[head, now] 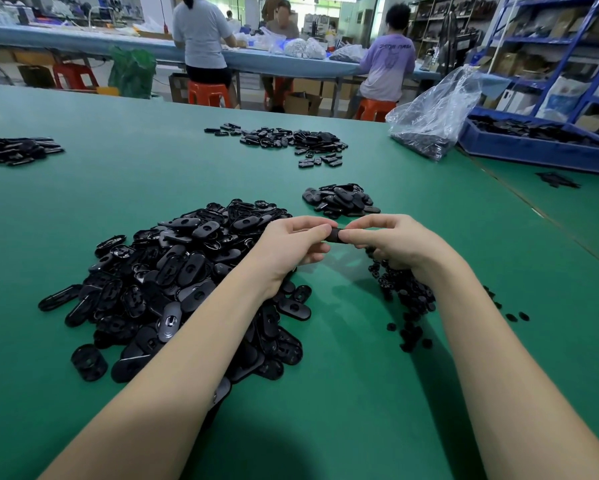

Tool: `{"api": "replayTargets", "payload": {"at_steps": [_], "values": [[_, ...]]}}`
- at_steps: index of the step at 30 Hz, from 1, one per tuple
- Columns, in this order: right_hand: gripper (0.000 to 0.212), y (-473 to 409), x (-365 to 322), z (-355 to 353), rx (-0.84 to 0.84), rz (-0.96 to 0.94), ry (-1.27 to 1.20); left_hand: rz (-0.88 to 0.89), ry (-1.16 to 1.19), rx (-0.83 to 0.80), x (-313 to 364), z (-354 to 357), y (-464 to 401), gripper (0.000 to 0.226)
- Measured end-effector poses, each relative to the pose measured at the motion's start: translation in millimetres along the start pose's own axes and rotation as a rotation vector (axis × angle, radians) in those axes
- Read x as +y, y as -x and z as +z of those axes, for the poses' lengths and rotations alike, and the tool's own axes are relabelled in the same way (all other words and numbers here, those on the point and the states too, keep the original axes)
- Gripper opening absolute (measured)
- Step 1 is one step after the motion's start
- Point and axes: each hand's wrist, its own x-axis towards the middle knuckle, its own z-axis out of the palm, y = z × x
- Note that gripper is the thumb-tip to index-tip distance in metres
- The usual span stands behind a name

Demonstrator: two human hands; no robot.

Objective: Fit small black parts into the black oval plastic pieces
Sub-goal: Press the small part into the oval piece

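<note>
Both hands meet above the green counter (83, 188), pinching 1 black oval piece (333, 235) between them: the left hand (292, 244) grips its left end with curled fingers, the right hand (391, 242) its right end. A large heap of oval pieces (173, 282) lies under the left forearm; a scatter of small black parts (407, 299) lies beneath the right wrist.
</note>
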Motion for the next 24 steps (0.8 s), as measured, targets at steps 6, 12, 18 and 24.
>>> {"api": "replayTargets", "payload": {"at_steps": [6,12,18,24], "values": [[0.023,-2,4,4,-0.078,0.016,-0.117,-0.033,0.054,-0.016,2,2,1,0.01],[0.022,-5,5,6,-0.109,-0.01,-0.136,-0.018,0.032,-0.017,3,2,1,0.011],[0.01,-4,3,9,-0.053,-0.037,-0.031,-0.011,-0.078,0.019,3,1,3,0.012],[0.008,-5,1,15,-0.02,-0.113,0.007,0.001,-0.148,0.027,3,-2,2,0.012]]}}
